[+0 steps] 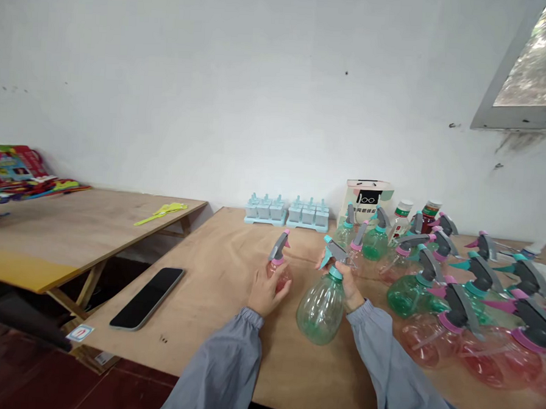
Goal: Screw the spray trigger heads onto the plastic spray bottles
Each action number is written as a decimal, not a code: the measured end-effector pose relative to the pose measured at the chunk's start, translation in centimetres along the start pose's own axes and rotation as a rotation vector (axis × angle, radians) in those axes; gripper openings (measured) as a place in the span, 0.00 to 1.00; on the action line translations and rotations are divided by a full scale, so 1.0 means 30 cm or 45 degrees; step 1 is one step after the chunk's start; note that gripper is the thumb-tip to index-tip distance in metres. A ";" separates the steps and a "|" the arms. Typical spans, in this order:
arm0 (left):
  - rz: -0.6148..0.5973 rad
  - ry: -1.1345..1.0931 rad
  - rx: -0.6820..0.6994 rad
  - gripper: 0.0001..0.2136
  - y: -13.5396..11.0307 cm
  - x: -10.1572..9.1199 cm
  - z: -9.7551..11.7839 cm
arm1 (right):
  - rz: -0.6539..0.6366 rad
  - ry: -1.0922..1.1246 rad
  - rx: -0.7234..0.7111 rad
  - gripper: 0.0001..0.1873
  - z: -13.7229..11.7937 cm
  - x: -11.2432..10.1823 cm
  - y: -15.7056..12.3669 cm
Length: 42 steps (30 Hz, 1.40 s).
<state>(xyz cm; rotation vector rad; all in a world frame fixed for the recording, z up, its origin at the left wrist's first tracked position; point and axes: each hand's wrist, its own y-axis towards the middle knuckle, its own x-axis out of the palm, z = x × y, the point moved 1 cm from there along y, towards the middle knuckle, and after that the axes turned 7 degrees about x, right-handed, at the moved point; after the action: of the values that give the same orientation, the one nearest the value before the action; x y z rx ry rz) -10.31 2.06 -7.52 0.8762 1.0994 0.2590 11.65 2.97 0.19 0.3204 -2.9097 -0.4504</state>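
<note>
My left hand (268, 290) is wrapped round the body of a pink spray bottle (278, 261) with a grey and pink trigger head; it stands upright on the wooden table. My right hand (348, 286) grips a green spray bottle (321, 311) at its neck, just under the grey and teal trigger head. That bottle tilts a little, and its clear green body hangs nearer to me than the pink one. Part of my right fingers is hidden behind the spray head.
Several pink and green spray bottles (410, 294) crowd the table's right side. Two pale blue ice-pop moulds (266, 211), a paper bag (353, 199) and bottles stand by the wall. A phone (148, 298) lies at left. Another table (116, 221) holds yellow strips; a person's hand shows there.
</note>
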 end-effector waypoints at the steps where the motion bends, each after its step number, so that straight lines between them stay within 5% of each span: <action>1: 0.003 0.002 -0.001 0.22 -0.001 0.001 0.000 | 0.017 0.017 -0.019 0.26 0.000 -0.001 0.002; 17: -0.018 0.035 -0.005 0.23 0.006 0.006 -0.003 | 0.177 0.064 0.012 0.20 0.042 -0.066 -0.048; 25: -0.025 0.033 -0.024 0.23 0.005 0.010 -0.003 | 0.129 0.064 -0.050 0.27 0.021 -0.046 -0.047; 31: -0.024 -0.067 -0.028 0.23 0.008 -0.001 0.003 | 0.214 0.009 -0.014 0.22 0.031 -0.044 -0.066; 37: 0.100 -0.120 0.115 0.24 -0.005 -0.025 0.012 | 0.374 -0.277 -0.170 0.16 0.001 -0.109 -0.128; 42: 0.470 -0.331 0.032 0.23 -0.021 -0.026 -0.004 | 0.613 -0.628 -0.274 0.17 -0.056 -0.200 -0.201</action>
<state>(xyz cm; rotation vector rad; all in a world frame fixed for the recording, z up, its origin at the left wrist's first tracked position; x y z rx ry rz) -10.92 1.23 -7.47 1.1012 0.6969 0.4241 18.87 -1.70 -0.99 -0.5920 -3.1906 -0.8418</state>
